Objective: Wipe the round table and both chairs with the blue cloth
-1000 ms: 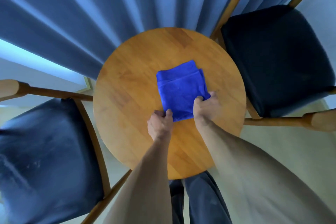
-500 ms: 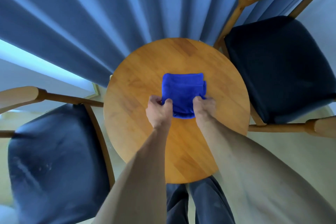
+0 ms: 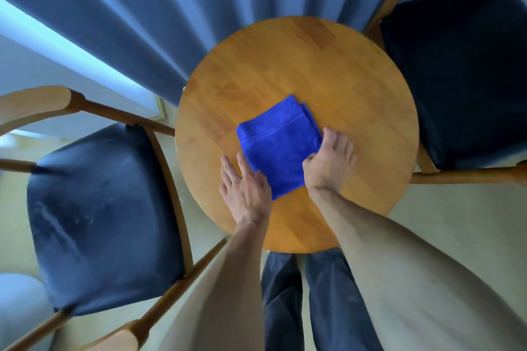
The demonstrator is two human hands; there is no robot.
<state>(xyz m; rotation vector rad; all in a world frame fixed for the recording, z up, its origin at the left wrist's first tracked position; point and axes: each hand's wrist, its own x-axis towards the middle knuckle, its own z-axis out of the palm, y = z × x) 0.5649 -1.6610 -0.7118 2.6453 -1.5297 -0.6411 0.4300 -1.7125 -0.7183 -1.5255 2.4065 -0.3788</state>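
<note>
Right hand (image 3: pixel 329 164): thumb and fingers pinch the right edge of the folded blue cloth (image 3: pixel 278 145). Left hand (image 3: pixel 246 184): fingers spread flat, resting against the cloth's lower-left edge. Cloth lies near the centre of the round table (image 3: pixel 356 80). Dark-cushioned left chair (image 3: pixel 99 216) and right chair (image 3: pixel 462 74) flank the table; blue curtain (image 3: pixel 171 8) behind.

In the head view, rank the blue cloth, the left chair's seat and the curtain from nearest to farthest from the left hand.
1. Blue cloth: touching the left hand, on its right.
2. Left chair's seat: off to the left, beside the table.
3. Curtain: beyond the table's far edge.
</note>
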